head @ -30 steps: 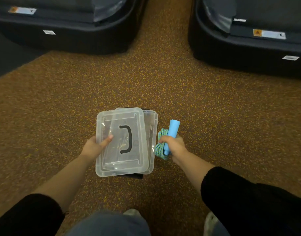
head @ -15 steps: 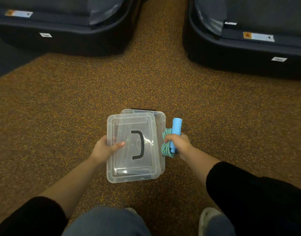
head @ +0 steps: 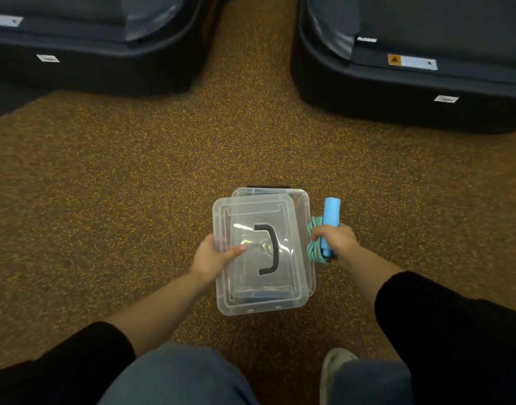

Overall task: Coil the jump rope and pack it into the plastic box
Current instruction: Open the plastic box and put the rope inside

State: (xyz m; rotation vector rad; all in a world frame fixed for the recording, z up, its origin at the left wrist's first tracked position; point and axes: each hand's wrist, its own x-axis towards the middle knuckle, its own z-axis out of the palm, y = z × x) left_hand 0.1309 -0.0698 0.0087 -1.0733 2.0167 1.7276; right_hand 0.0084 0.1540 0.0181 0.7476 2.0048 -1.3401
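Note:
A clear plastic box (head: 303,206) stands on the speckled floor. Its clear lid (head: 251,299) with a black handle (head: 269,249) lies loosely over it, shifted slightly left and toward me, so the box's far and right rim shows. My left hand (head: 214,255) grips the lid's left edge, thumb on top. My right hand (head: 335,242) is just right of the box, closed around the coiled jump rope (head: 315,252), a blue-green braided bundle with a light blue foam handle (head: 331,213) sticking up away from me.
Two large black machine bases (head: 99,68) (head: 411,92) stand at the back left and back right, with a strip of brown speckled floor (head: 245,127) between them. My knees and a light shoe (head: 332,363) are at the bottom of the view.
The lid in my left hand has slid rightward, covering more of the box. My right hand keeps the coiled rope beside the box.

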